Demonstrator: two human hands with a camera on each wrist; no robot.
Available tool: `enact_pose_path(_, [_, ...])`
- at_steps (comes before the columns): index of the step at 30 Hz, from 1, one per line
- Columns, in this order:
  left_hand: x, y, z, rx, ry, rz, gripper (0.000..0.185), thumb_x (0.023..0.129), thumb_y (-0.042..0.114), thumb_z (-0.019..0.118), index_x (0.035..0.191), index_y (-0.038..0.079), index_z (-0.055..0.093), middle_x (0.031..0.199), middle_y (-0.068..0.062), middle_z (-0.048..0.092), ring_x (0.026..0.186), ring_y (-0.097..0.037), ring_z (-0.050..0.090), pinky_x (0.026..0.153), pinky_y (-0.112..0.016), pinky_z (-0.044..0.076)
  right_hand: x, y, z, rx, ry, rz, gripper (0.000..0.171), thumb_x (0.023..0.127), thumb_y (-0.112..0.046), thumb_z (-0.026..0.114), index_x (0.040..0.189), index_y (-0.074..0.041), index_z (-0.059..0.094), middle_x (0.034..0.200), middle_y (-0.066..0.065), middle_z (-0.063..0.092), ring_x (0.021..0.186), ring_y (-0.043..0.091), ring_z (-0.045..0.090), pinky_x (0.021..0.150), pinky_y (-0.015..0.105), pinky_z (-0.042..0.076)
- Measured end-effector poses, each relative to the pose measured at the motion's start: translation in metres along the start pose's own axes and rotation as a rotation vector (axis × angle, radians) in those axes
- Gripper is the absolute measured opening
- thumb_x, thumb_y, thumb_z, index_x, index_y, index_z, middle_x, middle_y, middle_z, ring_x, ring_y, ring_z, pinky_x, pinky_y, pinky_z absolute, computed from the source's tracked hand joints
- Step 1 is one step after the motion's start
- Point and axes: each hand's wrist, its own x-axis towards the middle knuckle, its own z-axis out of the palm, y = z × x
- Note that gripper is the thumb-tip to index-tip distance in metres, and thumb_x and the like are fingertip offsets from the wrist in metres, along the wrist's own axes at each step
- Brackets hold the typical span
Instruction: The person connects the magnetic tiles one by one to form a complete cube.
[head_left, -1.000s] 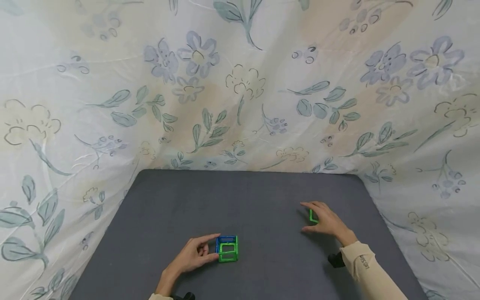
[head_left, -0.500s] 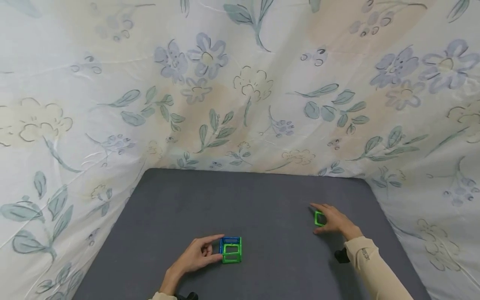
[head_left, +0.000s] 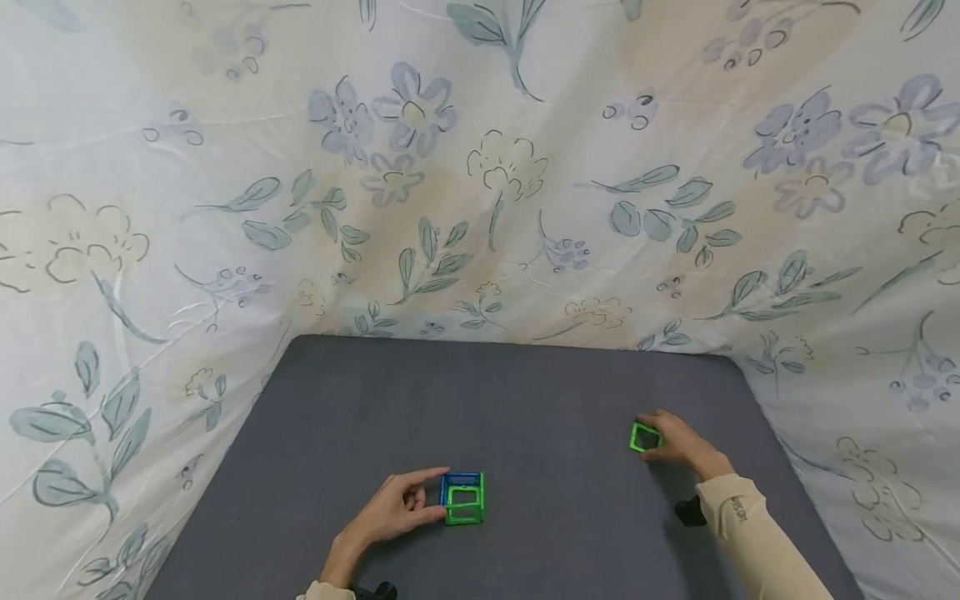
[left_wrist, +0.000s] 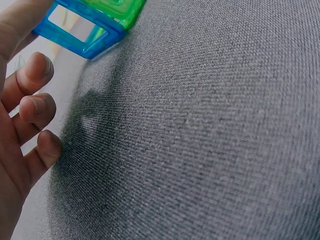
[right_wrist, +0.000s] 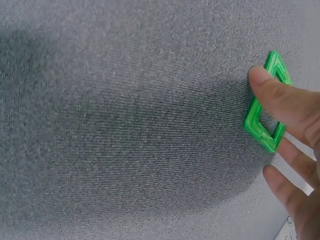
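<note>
Head view showed a floral sheet (head_left: 480, 167), pale with blue flowers and grey-green leaves, draped behind and to both sides of a dark grey felt-like table (head_left: 525, 400). On the near middle of that table stood a small assembly of frame tiles (head_left: 462, 497), blue at the back and green at the front, built into an open box shape. Just to its left lay the left hand (head_left: 390, 512), thumb and forefinger pinching the assembly's left edge, the other fingers (left_wrist: 37, 70) loosely curled and free, as seen from the left wrist. Well apart, toward the right edge of the table, was a single green square tile (head_left: 643, 437), an open frame, tipped up off the cloth on one edge. Gripped by the right hand (head_left: 678, 443): thumb on the near side, fingers behind, sleeve cream-coloured. From the right wrist, the same green square tile (right_wrist: 265, 112) was seen edge-on, a fingertip pressed on its upper rim, the lower corner near the felt; contact with the surface could not be told.
</note>
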Motion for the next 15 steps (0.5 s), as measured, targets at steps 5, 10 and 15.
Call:
enact_pose_path(5, [-0.0011, 0.0002, 0.0002, -0.001, -0.002, -0.007, 0.064, 0.093, 0.041, 0.073, 0.148, 0.012, 0.056, 0.065, 0.006, 0.057, 0.050, 0.005, 0.037, 0.051, -0.016, 0.038, -0.0004, 0.0012, -0.0015, -0.029, -0.004, -0.001, 0.069, 0.074, -0.015, 0.091, 0.127, 0.018, 0.060, 0.113, 0.031, 0.063, 0.097, 0.038, 0.062, 0.083, 0.051, 0.050])
enact_pose_path(10, [-0.0008, -0.0003, 0.0002, -0.001, -0.005, -0.004, 0.064, 0.094, 0.041, 0.073, 0.148, 0.012, 0.055, 0.064, 0.007, 0.056, 0.050, 0.005, 0.037, 0.051, -0.015, 0.037, -0.0020, 0.0010, -0.0015, -0.030, 0.003, 0.007, 0.070, 0.073, -0.015, 0.092, 0.125, 0.019, 0.061, 0.105, 0.025, 0.063, 0.089, 0.030, 0.059, 0.078, 0.046, 0.049])
enact_pose_path(15, [-0.0006, -0.0003, -0.0002, 0.003, -0.002, 0.000, 0.064, 0.094, 0.041, 0.073, 0.148, 0.012, 0.056, 0.065, 0.008, 0.056, 0.050, 0.006, 0.037, 0.051, -0.015, 0.037, -0.0031, 0.0014, -0.0015, 0.018, 0.002, 0.033, 0.073, 0.073, -0.015, 0.092, 0.128, 0.018, 0.059, 0.103, 0.024, 0.064, 0.088, 0.027, 0.058, 0.076, 0.042, 0.049])
